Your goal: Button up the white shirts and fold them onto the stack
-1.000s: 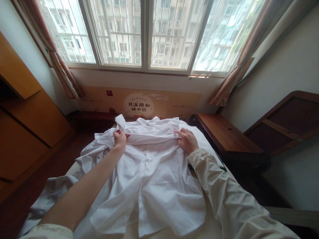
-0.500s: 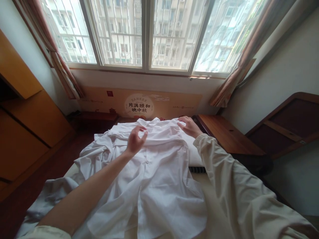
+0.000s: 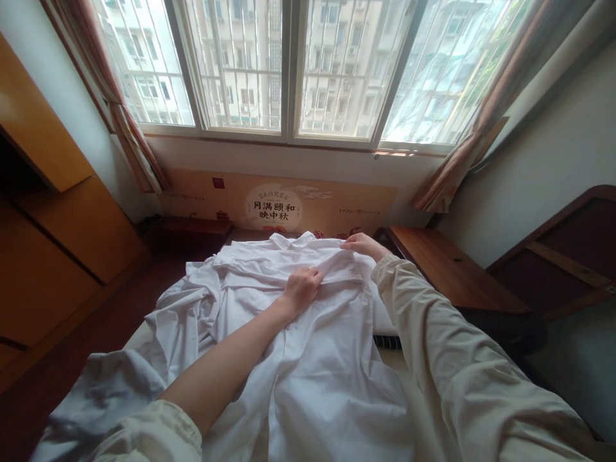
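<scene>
A white button-front shirt (image 3: 322, 378) lies spread out in front of me, its collar at the far end and its lower edge toward me. My left hand (image 3: 302, 287) is closed on the cloth at the middle of the chest, and creases run from it toward the right shoulder. At that shoulder my right hand (image 3: 362, 245) pinches the shirt's edge between thumb and fingers. Rumpled white cloth, apparently a sleeve, bunches along the left side.
A pale bed surface (image 3: 402, 378) shows beneath the shirt, with a dark striped strip (image 3: 387, 342) at its right. A wooden desk top (image 3: 452, 266) stands right, orange cabinets (image 3: 52, 269) left. A printed banner (image 3: 192, 199) hangs below the barred window (image 3: 240, 70).
My left hand has moved right and down onto the shirt and closed on its cloth. My right hand has closed on the shoulder edge. The view has shifted slightly.
</scene>
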`<act>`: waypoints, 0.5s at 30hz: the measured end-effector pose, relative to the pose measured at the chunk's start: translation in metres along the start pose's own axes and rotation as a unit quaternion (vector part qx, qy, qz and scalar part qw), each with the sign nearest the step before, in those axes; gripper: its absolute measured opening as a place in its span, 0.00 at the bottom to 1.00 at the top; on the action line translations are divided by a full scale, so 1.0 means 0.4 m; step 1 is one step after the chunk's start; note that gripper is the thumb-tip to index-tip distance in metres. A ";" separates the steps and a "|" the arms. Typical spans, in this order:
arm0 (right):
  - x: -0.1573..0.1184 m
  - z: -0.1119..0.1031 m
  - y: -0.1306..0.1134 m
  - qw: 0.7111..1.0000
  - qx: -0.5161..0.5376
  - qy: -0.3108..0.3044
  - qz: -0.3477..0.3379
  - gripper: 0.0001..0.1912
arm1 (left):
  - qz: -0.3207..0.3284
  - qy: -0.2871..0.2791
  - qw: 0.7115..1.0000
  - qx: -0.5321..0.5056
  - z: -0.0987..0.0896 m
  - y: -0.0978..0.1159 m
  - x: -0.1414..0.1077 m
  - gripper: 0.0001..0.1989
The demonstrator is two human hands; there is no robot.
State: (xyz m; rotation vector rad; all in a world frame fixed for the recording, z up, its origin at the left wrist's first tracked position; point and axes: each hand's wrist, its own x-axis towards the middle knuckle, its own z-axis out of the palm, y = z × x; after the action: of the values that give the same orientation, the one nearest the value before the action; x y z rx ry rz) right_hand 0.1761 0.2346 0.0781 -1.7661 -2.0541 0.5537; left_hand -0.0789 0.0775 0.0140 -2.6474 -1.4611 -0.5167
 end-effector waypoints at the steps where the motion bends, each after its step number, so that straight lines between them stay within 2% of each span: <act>1: 0.004 0.000 0.000 1.000 0.002 -0.024 0.014 0.15 | 0.013 0.007 1.000 0.003 0.003 -0.001 -0.001 0.08; 3: 0.012 0.002 -0.004 0.999 -0.002 -0.044 0.029 0.11 | 0.035 0.028 0.999 0.008 0.006 -0.004 -0.004 0.11; 8: 0.021 0.008 -0.029 0.999 -0.029 0.028 0.028 0.08 | 0.066 0.079 0.994 0.034 0.007 -0.005 -0.012 0.16; 12: 0.007 0.032 -0.044 0.985 -0.100 0.143 -0.009 0.10 | 0.019 0.069 0.997 0.040 0.015 0.001 -0.013 0.14; 15: -0.008 0.062 -0.049 0.978 -0.117 0.171 -0.023 0.14 | -0.018 0.051 0.999 -0.006 0.019 0.007 -0.017 0.13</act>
State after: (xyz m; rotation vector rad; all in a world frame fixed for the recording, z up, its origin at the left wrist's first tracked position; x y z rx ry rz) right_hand 0.1471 0.2274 0.0672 -1.7865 -1.9703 -0.0135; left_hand -0.0779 0.0722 0.0047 -2.5653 -1.4821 -0.6555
